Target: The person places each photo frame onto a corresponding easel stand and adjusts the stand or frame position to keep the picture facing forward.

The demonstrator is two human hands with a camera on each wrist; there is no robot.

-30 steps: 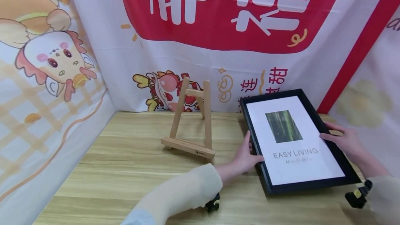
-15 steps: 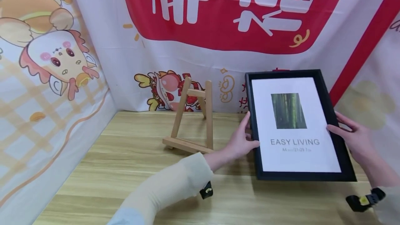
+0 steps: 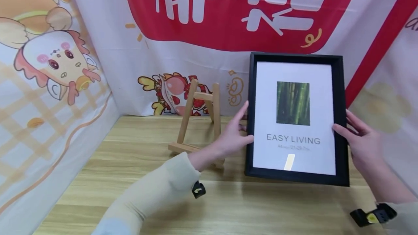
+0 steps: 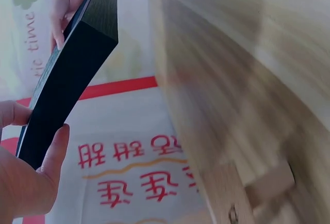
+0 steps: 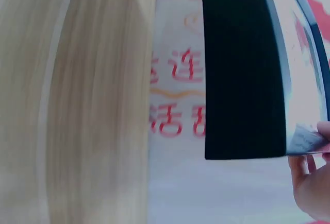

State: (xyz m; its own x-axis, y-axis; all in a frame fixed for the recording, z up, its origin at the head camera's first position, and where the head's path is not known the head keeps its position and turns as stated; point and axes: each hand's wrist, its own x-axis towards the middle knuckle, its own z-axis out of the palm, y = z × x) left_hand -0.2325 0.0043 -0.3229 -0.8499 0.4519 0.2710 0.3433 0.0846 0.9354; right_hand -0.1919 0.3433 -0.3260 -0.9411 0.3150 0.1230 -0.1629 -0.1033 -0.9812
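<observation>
A black picture frame (image 3: 297, 180) with a white sheet, a small bamboo-forest picture and the words "EASY LIVING" stands nearly upright, raised off the table. My left hand (image 3: 233, 135) grips its left side, thumb on the front edge and fingers behind. On the opposite side my right hand (image 3: 364, 142) holds it the same way, thumb on the front. Both wrist views show the frame's deep black side (image 4: 67, 80) between thumb and fingers or beside them. Left of it a small wooden easel (image 3: 187, 119) stands on the table, its front ledge partly hidden by my left forearm.
The wood-grain table (image 3: 137, 137) meets a white cloth backdrop (image 3: 111, 64) with red lettering behind it. A cartoon-printed cloth (image 3: 58, 75) hangs at the left, and another printed cloth (image 3: 385, 90) at the right. Black wrist cameras (image 3: 373, 216) sit at both cuffs.
Both hands have lifted the picture frame from lying tilted low over the table to nearly upright, and shifted it left toward the easel. The easel has stayed put.
</observation>
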